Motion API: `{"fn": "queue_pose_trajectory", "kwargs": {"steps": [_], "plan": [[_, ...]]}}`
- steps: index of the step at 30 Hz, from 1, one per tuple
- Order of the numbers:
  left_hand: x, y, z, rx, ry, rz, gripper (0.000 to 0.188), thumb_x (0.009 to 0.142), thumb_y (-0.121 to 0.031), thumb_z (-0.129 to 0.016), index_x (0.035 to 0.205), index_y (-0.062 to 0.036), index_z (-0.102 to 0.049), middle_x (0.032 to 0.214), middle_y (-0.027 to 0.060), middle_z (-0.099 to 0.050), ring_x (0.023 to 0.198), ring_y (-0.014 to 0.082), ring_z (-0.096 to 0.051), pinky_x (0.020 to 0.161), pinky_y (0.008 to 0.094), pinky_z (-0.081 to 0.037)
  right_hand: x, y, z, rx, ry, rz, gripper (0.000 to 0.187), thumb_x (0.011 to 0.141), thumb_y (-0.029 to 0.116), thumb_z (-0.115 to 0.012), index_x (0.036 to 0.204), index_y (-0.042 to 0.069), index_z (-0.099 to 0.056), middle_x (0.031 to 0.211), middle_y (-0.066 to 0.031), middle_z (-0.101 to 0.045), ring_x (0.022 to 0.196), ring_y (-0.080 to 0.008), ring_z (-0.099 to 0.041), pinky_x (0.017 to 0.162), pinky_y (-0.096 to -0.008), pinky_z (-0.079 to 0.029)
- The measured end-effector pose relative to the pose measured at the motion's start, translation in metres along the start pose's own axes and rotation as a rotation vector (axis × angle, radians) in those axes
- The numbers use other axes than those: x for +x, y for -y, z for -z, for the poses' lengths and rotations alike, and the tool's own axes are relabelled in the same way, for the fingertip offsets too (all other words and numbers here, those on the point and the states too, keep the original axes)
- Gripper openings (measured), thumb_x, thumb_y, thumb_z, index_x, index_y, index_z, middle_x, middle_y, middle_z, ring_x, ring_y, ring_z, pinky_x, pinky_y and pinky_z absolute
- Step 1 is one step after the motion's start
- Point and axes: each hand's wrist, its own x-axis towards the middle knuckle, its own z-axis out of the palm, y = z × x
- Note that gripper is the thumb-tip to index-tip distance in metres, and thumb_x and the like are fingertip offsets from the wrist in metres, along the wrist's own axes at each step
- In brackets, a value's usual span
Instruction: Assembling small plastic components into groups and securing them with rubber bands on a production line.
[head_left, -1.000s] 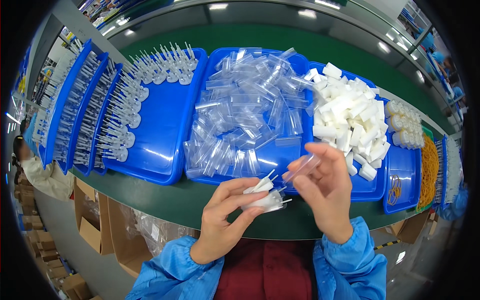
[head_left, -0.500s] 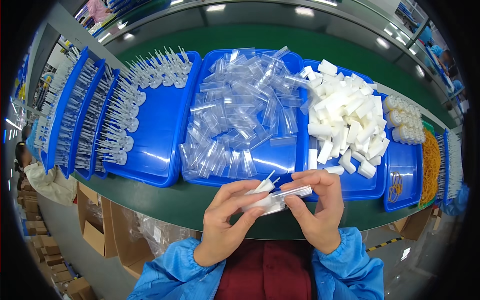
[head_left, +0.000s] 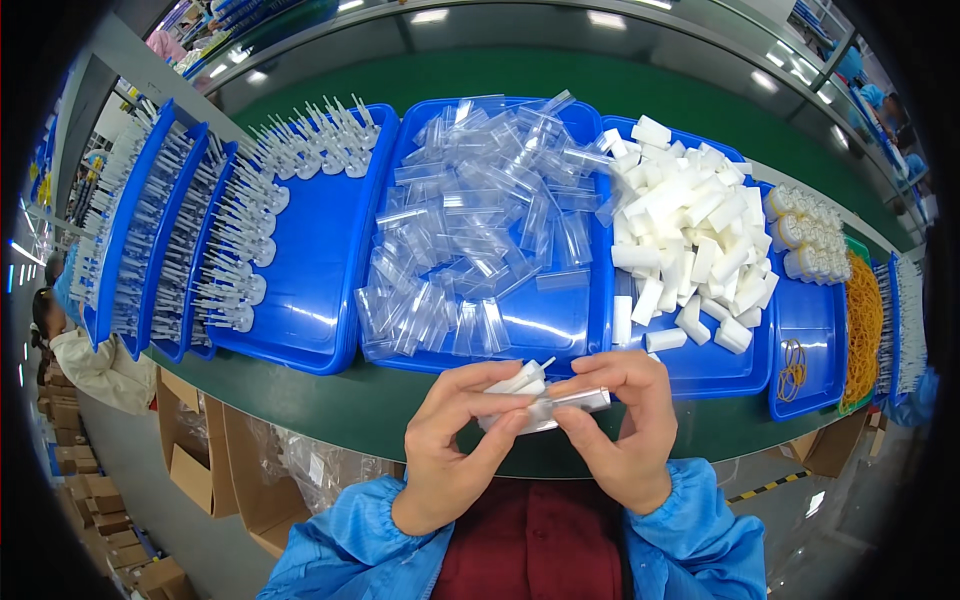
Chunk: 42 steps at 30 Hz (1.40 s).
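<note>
Just in front of the trays, my two hands meet over a small assembly. My left hand (head_left: 445,450) pinches a white plastic piece (head_left: 522,380) with a thin prong sticking out; its lower part is hidden by the fingers. Between thumb and fingers, my right hand (head_left: 632,430) grips a clear plastic sleeve (head_left: 592,399), lying sideways with its inner end against the white piece. Whether the sleeve is around that piece or only touching it, I cannot tell. Behind my hands, loose clear sleeves (head_left: 480,210) fill much of a blue tray (head_left: 545,335).
White foam-like blocks (head_left: 690,220) heap in the tray to the right. Further right are clear round parts (head_left: 805,240) and yellow rubber bands (head_left: 862,330). Upright white pronged parts (head_left: 235,250) stand in tilted trays at left. Cardboard boxes (head_left: 195,470) sit below the green table edge.
The sleeve and right hand have shifted slightly left and down, nearer my left hand. One prong now shows on the white piece where two showed before. Both hands keep their grip.
</note>
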Motion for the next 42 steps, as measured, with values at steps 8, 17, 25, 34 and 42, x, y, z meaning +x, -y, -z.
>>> {"fn": "queue_pose_trajectory", "kwargs": {"steps": [8,17,25,34,42], "plan": [[-0.002,-0.003,0.001,0.131,0.1,-0.076,0.033,0.088,0.004,-0.072,0.121,-0.0013,-0.071,0.135,0.0203,-0.059,0.121,0.0307,-0.063,0.097,0.0363,-0.054,-0.005,-0.005,-0.003,0.205,0.066,-0.158,0.042,0.083,0.004,-0.082,0.115,0.001,-0.056,0.12,-0.0171,-0.06,0.104,-0.0199,-0.067,0.088,-0.0305,-0.055],[-0.005,0.003,0.003,-0.498,0.039,0.034,0.024,0.086,0.011,-0.072,0.108,0.0047,-0.064,0.124,0.0157,-0.051,0.127,0.0399,-0.058,0.104,0.0444,-0.055,0.011,-0.001,0.023,0.513,0.035,-0.337,0.043,0.077,0.003,-0.086,0.112,0.001,-0.06,0.114,-0.0128,-0.065,0.111,-0.021,-0.064,0.098,-0.0353,-0.048],[-0.008,0.016,0.006,-0.394,0.156,-0.161,0.034,0.083,0.012,-0.075,0.111,0.0032,-0.058,0.121,0.0149,-0.05,0.128,0.0392,-0.057,0.105,0.0452,-0.053,-0.003,-0.007,0.015,0.33,0.131,-0.142,0.044,0.076,0.016,-0.09,0.109,0.008,-0.062,0.121,-0.0124,-0.065,0.13,-0.0263,-0.055,0.121,-0.0526,-0.023],[-0.002,0.009,0.005,-0.397,0.192,0.073,0.042,0.086,0.01,-0.072,0.124,0.0019,-0.055,0.135,0.0188,-0.048,0.121,0.0292,-0.061,0.098,0.0359,-0.058,0.0,-0.002,0.019,0.309,0.109,-0.208,0.048,0.075,0.013,-0.089,0.114,0.006,-0.062,0.128,-0.0156,-0.06,0.125,-0.0239,-0.056,0.117,-0.0472,-0.031],[-0.004,0.005,0.008,0.03,0.245,-0.124,0.037,0.085,0.007,-0.075,0.119,0.0009,-0.062,0.132,0.0204,-0.052,0.122,0.0288,-0.059,0.1,0.0394,-0.053,0.005,0.001,0.022,0.004,0.191,-0.097,0.032,0.074,0.015,-0.089,0.1,0.011,-0.07,0.121,-0.0124,-0.064,0.122,-0.0317,-0.057,0.115,-0.0531,-0.032]]}}
